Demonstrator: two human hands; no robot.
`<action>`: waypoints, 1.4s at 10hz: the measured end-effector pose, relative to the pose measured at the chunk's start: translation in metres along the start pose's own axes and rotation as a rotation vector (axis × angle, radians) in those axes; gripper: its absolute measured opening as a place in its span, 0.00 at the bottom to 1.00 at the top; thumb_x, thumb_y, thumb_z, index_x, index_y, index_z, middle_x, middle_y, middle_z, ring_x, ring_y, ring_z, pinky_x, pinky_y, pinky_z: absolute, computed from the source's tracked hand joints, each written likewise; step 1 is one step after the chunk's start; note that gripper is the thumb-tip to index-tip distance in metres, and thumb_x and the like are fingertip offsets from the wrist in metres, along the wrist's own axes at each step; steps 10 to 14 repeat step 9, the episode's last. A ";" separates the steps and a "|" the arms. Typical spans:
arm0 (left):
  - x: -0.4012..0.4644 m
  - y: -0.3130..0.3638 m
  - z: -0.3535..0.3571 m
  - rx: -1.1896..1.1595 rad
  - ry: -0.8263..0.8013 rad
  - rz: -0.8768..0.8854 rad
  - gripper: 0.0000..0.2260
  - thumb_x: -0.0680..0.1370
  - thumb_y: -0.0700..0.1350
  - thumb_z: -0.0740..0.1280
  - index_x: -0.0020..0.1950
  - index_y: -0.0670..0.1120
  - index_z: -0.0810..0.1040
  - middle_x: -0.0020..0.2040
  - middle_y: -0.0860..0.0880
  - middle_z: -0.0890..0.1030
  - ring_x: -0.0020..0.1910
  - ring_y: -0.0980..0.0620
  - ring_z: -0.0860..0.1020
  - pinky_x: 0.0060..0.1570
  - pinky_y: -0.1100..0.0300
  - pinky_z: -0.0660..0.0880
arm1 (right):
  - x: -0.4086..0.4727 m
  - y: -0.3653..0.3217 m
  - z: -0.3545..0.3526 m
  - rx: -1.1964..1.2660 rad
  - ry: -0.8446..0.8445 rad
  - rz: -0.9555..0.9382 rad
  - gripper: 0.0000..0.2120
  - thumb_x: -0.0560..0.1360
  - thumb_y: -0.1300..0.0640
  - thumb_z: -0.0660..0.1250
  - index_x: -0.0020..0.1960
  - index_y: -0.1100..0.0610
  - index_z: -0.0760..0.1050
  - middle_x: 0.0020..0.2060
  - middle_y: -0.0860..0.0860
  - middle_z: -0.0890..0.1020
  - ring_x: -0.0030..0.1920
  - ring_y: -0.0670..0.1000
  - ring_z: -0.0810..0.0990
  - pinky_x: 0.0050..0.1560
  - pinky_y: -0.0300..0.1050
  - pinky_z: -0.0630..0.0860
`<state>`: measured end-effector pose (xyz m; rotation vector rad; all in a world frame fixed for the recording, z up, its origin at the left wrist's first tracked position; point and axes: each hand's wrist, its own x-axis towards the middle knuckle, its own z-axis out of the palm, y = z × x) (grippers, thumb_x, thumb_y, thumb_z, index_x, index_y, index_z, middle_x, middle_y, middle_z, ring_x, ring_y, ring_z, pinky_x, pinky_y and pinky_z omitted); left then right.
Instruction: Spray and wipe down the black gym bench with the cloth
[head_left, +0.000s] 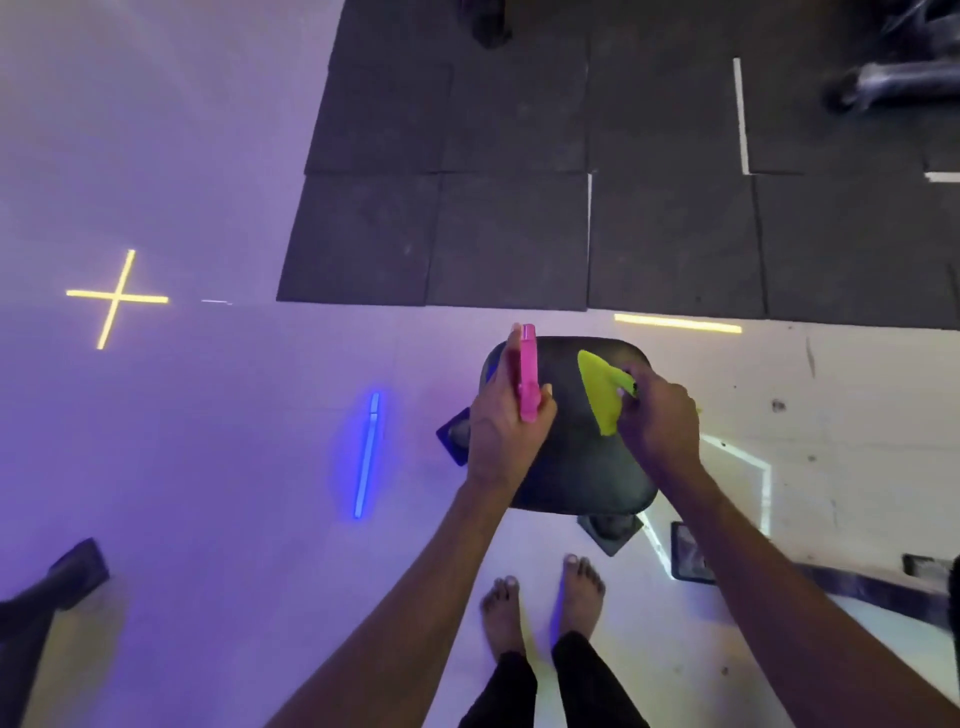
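The black gym bench (571, 457) stands on the glossy floor right in front of my bare feet, seen from above. My left hand (506, 431) grips a pink spray bottle (528, 371) over the bench's left side, its head pointing away from me. My right hand (657, 415) holds a yellow-green cloth (600, 389) above the bench's right half; whether the cloth touches the pad I cannot tell. Both forearms reach in from the bottom of the view.
Dark rubber floor mats (519, 208) lie beyond the bench. Coloured light strips reflect in the floor: a blue strip (366, 457) to the left, a yellow cross (117, 299) far left. Black equipment feet stand at bottom left (57, 582) and top right (883, 85).
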<state>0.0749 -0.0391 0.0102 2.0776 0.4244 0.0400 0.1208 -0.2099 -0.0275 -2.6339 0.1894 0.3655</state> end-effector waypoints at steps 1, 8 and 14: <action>0.027 -0.024 0.026 0.013 0.032 0.023 0.30 0.79 0.43 0.70 0.81 0.46 0.66 0.54 0.36 0.84 0.51 0.36 0.83 0.52 0.42 0.83 | 0.021 0.007 0.035 -0.124 0.052 -0.122 0.19 0.74 0.67 0.67 0.63 0.57 0.77 0.42 0.63 0.85 0.41 0.68 0.84 0.35 0.49 0.67; 0.013 -0.060 0.003 0.170 -0.091 0.123 0.48 0.70 0.57 0.80 0.83 0.48 0.60 0.78 0.51 0.70 0.71 0.52 0.74 0.63 0.64 0.72 | -0.030 0.028 0.066 -0.224 -0.105 -0.010 0.17 0.81 0.54 0.65 0.67 0.61 0.77 0.53 0.64 0.85 0.54 0.66 0.84 0.55 0.57 0.76; -0.009 -0.040 -0.018 0.180 -0.043 0.188 0.45 0.72 0.58 0.79 0.82 0.46 0.61 0.78 0.49 0.70 0.74 0.52 0.70 0.65 0.63 0.72 | -0.043 0.015 0.026 -0.141 -0.018 -0.062 0.19 0.80 0.54 0.67 0.67 0.63 0.77 0.55 0.64 0.84 0.55 0.68 0.83 0.56 0.58 0.76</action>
